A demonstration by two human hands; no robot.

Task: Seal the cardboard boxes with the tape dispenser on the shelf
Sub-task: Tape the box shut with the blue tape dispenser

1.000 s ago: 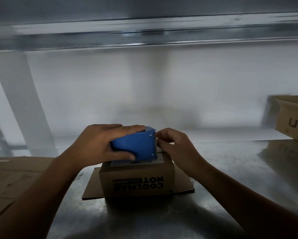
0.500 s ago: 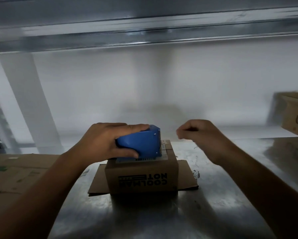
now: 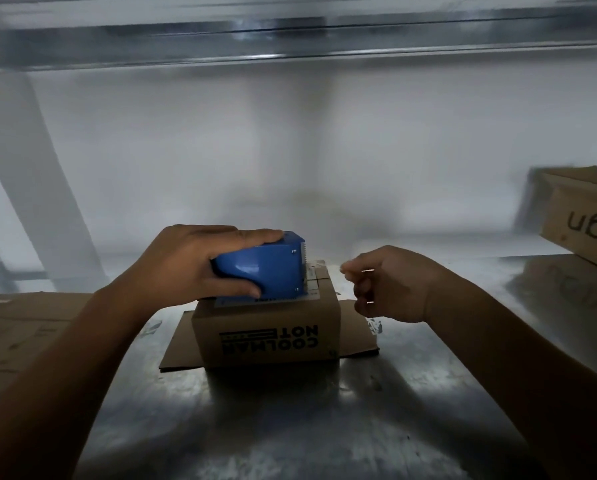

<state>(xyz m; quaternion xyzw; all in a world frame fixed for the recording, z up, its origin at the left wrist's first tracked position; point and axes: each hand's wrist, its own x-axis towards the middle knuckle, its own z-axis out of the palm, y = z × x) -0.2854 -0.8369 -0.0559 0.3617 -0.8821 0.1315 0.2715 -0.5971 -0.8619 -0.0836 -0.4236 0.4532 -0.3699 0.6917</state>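
gripping the blue tape dispenser (image 3: pixel 266 271) with the left hand (image 3: pixel 193 268): fingers laid over the top, thumb pressed along the near side. directly beneath that grip, set down on the top of the small cardboard box (image 3: pixel 269 327), toothed edge pointing away from the palm toward the right hand (image 3: pixel 390 285). just past the toothed edge, on the box top, a pale strip (image 3: pixel 316 268) over the flap seam, too small to read clearly. below the grip, on the near face of the box, black print upside down. under the box, a flat cardboard sheet (image 3: pixel 176 355) sticking out on both sides, all of it on the metal shelf (image 3: pixel 290 427). right of the grip, clear of dispenser and box, hovering with fingers curled in and thumb tip against the forefinger; cannot tell if pinching tape or nothing. far beyond the right hand, at the edge of view, a second cardboard box (image 3: pixel 581 230), blurred. out past the left wrist, flattened cardboard (image 3: pixel 20 327) lying flat.
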